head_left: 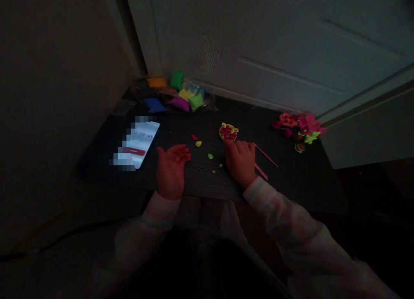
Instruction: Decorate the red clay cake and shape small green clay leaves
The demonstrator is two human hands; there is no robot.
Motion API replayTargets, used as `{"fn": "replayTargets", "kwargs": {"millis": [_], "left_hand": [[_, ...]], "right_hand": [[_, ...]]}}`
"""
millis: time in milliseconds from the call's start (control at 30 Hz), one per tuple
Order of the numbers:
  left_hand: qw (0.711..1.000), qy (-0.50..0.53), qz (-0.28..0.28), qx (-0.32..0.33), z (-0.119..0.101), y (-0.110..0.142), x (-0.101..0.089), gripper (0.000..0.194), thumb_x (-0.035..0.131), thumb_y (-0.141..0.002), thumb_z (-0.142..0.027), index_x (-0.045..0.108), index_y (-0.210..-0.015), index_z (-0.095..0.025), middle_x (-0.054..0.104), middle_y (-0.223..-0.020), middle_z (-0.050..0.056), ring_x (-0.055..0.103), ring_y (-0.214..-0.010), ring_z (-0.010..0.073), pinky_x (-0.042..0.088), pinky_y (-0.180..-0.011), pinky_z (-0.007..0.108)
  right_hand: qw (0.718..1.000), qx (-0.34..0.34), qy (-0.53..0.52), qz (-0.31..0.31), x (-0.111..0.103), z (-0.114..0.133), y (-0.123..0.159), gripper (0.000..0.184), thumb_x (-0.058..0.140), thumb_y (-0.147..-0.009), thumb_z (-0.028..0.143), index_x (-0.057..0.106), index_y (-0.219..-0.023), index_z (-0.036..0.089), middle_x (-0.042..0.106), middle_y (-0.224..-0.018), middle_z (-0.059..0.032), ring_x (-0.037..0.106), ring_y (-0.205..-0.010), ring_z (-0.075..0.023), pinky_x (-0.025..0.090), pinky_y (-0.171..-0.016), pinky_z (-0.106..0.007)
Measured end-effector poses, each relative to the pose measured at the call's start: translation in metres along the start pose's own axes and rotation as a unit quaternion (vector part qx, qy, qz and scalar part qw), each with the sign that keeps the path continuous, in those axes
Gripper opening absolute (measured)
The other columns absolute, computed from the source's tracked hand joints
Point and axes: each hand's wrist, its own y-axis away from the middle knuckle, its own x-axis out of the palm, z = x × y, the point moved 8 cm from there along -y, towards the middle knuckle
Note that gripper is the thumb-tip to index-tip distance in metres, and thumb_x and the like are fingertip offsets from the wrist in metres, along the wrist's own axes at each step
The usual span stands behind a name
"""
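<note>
My left hand [171, 169] is raised at the table's front edge, palm turned up and fingers apart, with nothing in it. My right hand [241, 163] rests on the table with its fingers curled in. Its fingertips reach the lower edge of a small round yellow-rimmed clay piece [228, 133] with red shapes on it. What the fingers hold, if anything, is hidden. Between my hands lie a red clay bit [194, 137], a yellow clay lump [198, 143] and several green bits, the largest a leaf-like piece [210, 156]. Thin pink sticks [267, 155] lie right beside my right hand.
Left of my hands, a lit phone [145, 139] shows a timer. Bags of coloured clay [177, 94] lie along the back edge. Pink, red and green clay flowers [302, 126] stand at the back right. A pale panel [258, 44] rises directly behind the dark table.
</note>
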Motion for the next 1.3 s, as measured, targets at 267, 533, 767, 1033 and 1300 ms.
{"fn": "replayTargets", "kwargs": {"millis": [267,533,767,1033,1300], "left_hand": [[1.000,-0.010,-0.002,-0.004,0.000,0.000,-0.001,0.052,0.034,-0.075,-0.059,0.062,-0.070,-0.015,0.060,-0.070,0.005,0.056,-0.067,0.0121,0.043,-0.065,0.025],[1.000,0.007,0.002,-0.001,0.000,0.000,0.000,0.051,0.036,-0.075,-0.058,0.063,-0.069,-0.015,0.061,-0.069,0.005,0.056,-0.066,0.0112,0.043,-0.062,0.024],[1.000,0.013,0.000,-0.004,0.001,0.000,-0.001,0.051,0.039,-0.073,-0.058,0.063,-0.071,-0.013,0.060,-0.069,0.004,0.056,-0.065,0.0108,0.043,-0.062,0.023],[1.000,0.007,-0.003,-0.013,0.001,-0.001,-0.002,0.050,0.039,-0.073,-0.058,0.062,-0.071,-0.014,0.060,-0.069,0.004,0.055,-0.064,0.0108,0.043,-0.063,0.024],[0.999,-0.031,0.010,0.015,0.001,0.001,0.000,0.022,0.057,-0.068,-0.035,0.062,-0.071,-0.014,0.060,-0.072,0.002,0.054,-0.065,0.0090,0.042,-0.062,0.022]], "right_hand": [[0.991,0.101,-0.054,-0.074,-0.012,-0.027,0.003,0.030,0.023,-0.088,0.023,0.046,-0.104,0.013,0.056,-0.088,-0.0096,0.052,-0.077,-0.0159,0.039,-0.065,-0.029],[0.999,0.014,-0.016,0.038,0.002,0.005,0.005,0.027,0.036,-0.084,0.026,0.055,-0.099,0.015,0.059,-0.078,-0.0083,0.049,-0.075,-0.0203,0.031,-0.070,-0.036],[0.998,0.036,-0.020,0.046,0.005,0.004,0.003,0.029,0.034,-0.084,0.026,0.055,-0.099,0.013,0.058,-0.081,-0.0108,0.047,-0.077,-0.0219,0.030,-0.070,-0.036],[0.980,0.136,-0.133,-0.055,-0.009,-0.030,0.006,0.031,0.024,-0.087,0.028,0.050,-0.098,0.014,0.055,-0.086,-0.0086,0.051,-0.080,-0.0167,0.039,-0.069,-0.031],[0.970,0.109,-0.215,0.039,-0.028,-0.035,0.045,0.026,0.038,-0.083,0.026,0.055,-0.102,0.019,0.057,-0.081,-0.0042,0.054,-0.072,-0.0145,0.045,-0.065,-0.030]]}}
